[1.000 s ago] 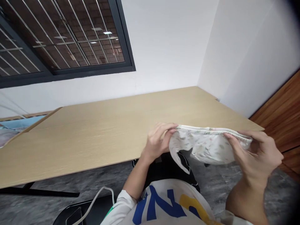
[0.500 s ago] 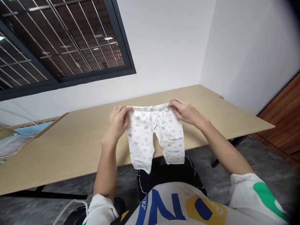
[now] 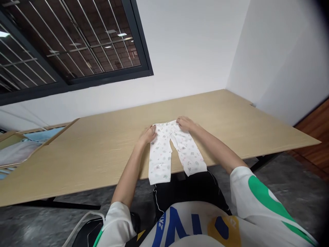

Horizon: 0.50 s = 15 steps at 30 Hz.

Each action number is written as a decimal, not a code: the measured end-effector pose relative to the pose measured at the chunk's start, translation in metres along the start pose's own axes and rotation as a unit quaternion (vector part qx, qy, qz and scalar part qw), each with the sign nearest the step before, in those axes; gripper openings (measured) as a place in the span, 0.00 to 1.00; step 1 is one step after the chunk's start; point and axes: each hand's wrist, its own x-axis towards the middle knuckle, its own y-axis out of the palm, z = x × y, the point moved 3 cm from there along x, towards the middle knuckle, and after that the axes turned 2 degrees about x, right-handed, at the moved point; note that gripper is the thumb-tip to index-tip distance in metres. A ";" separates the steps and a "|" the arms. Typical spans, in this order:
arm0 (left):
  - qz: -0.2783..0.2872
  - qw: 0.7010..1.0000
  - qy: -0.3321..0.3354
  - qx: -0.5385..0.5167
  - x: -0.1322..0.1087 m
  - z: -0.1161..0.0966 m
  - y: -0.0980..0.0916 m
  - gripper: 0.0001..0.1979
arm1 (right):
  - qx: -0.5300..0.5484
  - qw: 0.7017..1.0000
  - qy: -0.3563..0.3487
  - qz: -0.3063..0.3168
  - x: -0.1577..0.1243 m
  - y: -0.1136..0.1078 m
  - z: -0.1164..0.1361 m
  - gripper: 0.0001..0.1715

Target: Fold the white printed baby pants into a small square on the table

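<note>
Small white baby pants [image 3: 160, 152] with a scattered print lie spread over the table's front edge. Their waistband points away from me, and both leg ends hang past the edge above my lap. At the waistband's left corner, my left hand [image 3: 149, 134] is closed on the cloth, fingers curled. My right hand [image 3: 185, 124] grips the right corner, its fingers bent over the fabric. The thumbs are partly hidden.
The pale wooden table [image 3: 102, 144] reaches to the white wall under a barred window [image 3: 97, 41]. On the left stands a wooden-edged box [image 3: 23, 147] with blue and white cloth in it. A black seat [image 3: 88, 233] is at lower left.
The pants have gone from being held up by the waistband to lying on the table. Both hands have lowered, the left one moving right, and the legs have straightened out.
</note>
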 end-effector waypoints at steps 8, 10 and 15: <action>0.046 0.998 -0.039 0.007 0.026 -0.001 0.017 0.30 | 0.036 0.998 0.056 0.013 0.026 0.028 -0.021 0.20; 0.048 0.998 -0.048 0.008 0.025 -0.007 0.015 0.30 | 0.044 0.997 0.069 0.014 0.030 0.033 -0.025 0.21; 0.031 0.998 -0.048 0.014 0.010 -0.052 0.002 0.28 | 0.068 0.994 0.088 0.011 0.033 0.041 -0.035 0.21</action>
